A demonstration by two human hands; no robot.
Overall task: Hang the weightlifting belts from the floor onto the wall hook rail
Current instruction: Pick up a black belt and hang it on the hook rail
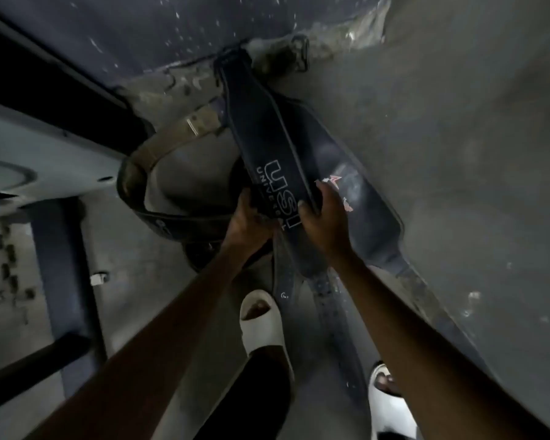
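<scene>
A dim room with a rough grey concrete floor point(159, 281), scuffed and speckled, fills the view from above, and a darker spotted surface lies beyond the hands at the far end. Both bare arms reach down and forward. The left hand point(248, 223) has its fingers curled round the left edge of a wide black belt point(267, 134), and the right hand point(324, 223) closes over the opposite edge with the thumb lying on the face, so the belt is gripped between the two at its broad middle, right by the white USI lettering point(278, 185). From the hands the black belt runs away and narrows toward a crumbled patch point(267, 58) where the grey and dark surfaces meet; its far tip seems to touch there, though the gloom makes that hard to tell. Just under and to the right of the right hand lies a second dark belt point(375, 230) with a red mark on it, its narrow strap trailing back beneath the right forearm. To the left of the left hand a worn tan belt point(159, 147) sits curled in an open loop on the floor, one end passing behind the black belt. Nearer than the hands, two feet in white slides stand apart, one point(261, 319) below the left wrist and one point(388, 404) below the right forearm. Far left of the left arm stands a dark metal frame point(61, 265) with a black bar point(29, 369).
</scene>
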